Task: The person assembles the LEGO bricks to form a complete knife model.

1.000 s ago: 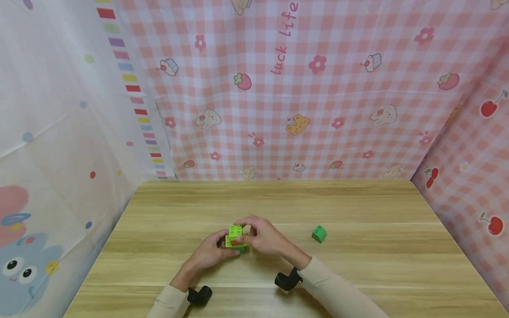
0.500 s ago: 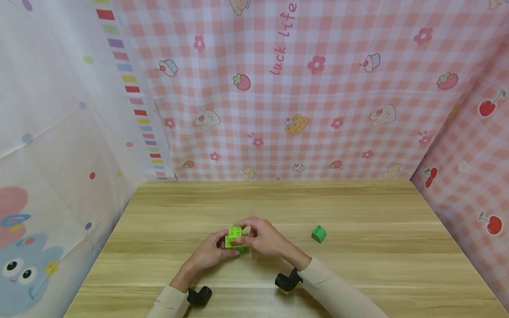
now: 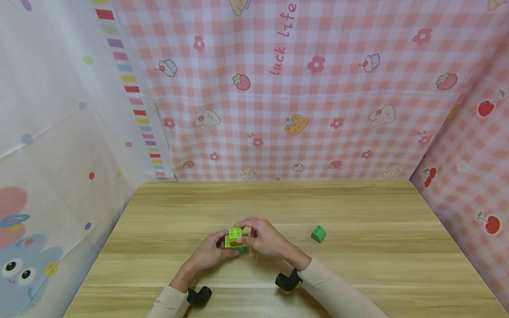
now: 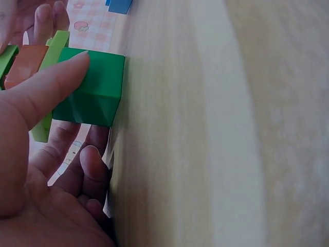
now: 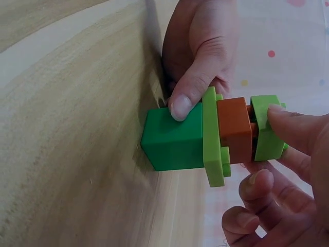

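Note:
A stack of toy building blocks stands on the table between both hands. At its bottom is a green block, with a wider lime plate on it and an orange-brown block above. On top sits a thin lime brick; in the right wrist view a narrow gap with studs shows under it. My left hand holds the green block, thumb along its side and fingers behind. My right hand pinches the top lime brick between thumb and fingers.
A green block with a curved top lies to the right on the wooden table. Something blue is cut off at the top of the left wrist view. Patterned cloth hangs behind the table and at both sides.
The lime brick on top sits very slightly lower than a second ago. Both hands keep their places and grips.

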{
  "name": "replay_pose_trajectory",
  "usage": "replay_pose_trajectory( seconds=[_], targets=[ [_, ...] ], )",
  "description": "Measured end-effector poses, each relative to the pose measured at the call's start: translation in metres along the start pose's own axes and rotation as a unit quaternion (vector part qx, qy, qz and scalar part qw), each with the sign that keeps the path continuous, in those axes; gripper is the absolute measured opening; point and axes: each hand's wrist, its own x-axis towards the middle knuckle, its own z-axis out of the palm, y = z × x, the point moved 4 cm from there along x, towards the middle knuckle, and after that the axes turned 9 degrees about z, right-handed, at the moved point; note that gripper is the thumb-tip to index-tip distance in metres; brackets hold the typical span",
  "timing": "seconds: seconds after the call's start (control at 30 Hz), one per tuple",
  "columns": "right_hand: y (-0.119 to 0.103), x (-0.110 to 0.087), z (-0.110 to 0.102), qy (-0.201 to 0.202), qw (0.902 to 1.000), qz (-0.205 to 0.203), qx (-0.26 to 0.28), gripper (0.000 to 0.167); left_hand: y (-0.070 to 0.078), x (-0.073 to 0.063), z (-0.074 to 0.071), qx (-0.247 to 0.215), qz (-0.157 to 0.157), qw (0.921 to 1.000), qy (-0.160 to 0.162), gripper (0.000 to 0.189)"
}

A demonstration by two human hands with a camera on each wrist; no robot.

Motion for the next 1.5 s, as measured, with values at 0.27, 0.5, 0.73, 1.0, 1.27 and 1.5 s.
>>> replay_pose_trajectory(
  seconds=[0.27,0.5,0.73,1.0,1.27,1.5],
  targets=[
    [-0.002,0.000,-0.001,-0.003,0.9997,-0.012,-0.023,0.034,0.000,0.000,0.000,-0.005,0.000,1.0000,-0.006,0.041],
    [-0.007,-0.002,-0.001,0.002,0.9981,-0.018,-0.059,0.032,0.001,-0.001,0.000,-0.007,-0.004,1.0000,-0.005,0.041],
    [-0.009,-0.004,0.000,0.015,0.9972,-0.011,-0.073,0.035,0.000,0.000,0.000,0.002,0.002,0.9999,-0.012,0.039],
    [-0.010,-0.004,0.001,0.023,0.9939,-0.028,-0.104,0.036,0.000,0.000,0.000,0.009,0.003,0.9999,-0.010,0.040],
    [-0.009,-0.002,0.004,0.045,0.9865,-0.053,-0.148,0.037,0.000,0.002,0.000,0.002,0.003,0.9999,-0.011,0.040],
    [-0.007,-0.002,0.006,0.041,0.9892,-0.046,-0.133,0.039,0.000,0.000,0.000,-0.004,0.001,1.0000,-0.008,0.042]
  ],
)
